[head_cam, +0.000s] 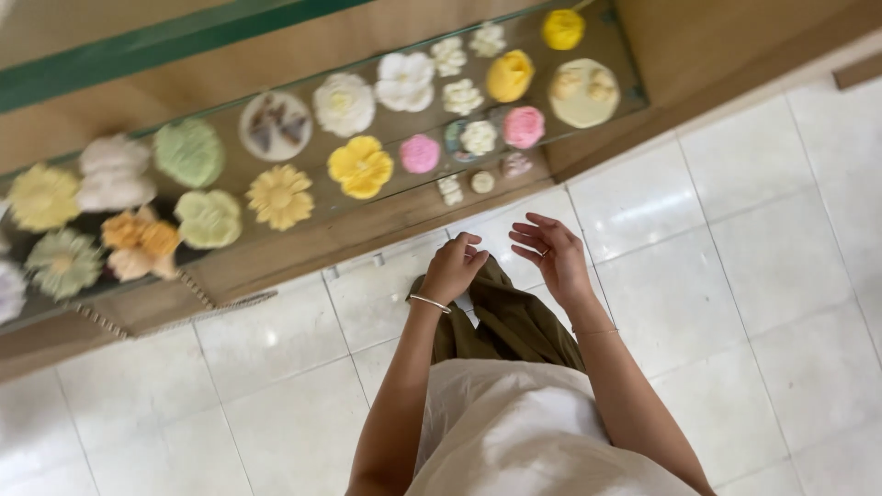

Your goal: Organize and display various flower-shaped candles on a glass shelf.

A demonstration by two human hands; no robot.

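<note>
Both hands hover in front of me above the tiled floor, just below a glass shelf [303, 197] lined with flower-shaped candles. My left hand [452, 266], with a thin bracelet on the wrist, has its fingers curled in and holds nothing that I can see. My right hand [553, 253] wears a ring; its fingers are spread and empty. The nearest items are a small white flower candle [450, 189] and a small round cream candle [482, 182] at the shelf's front edge. A yellow flower candle [360, 166] and a pink one [420, 153] lie further in.
The shelf sits in a wooden cabinet [707, 55] and carries several more candles in white, green, yellow and pink, plus a round cream disc [583, 92]. White glossy floor tiles [753, 276] surround me. My olive trousers [510, 321] and white top [514, 432] fill the lower middle.
</note>
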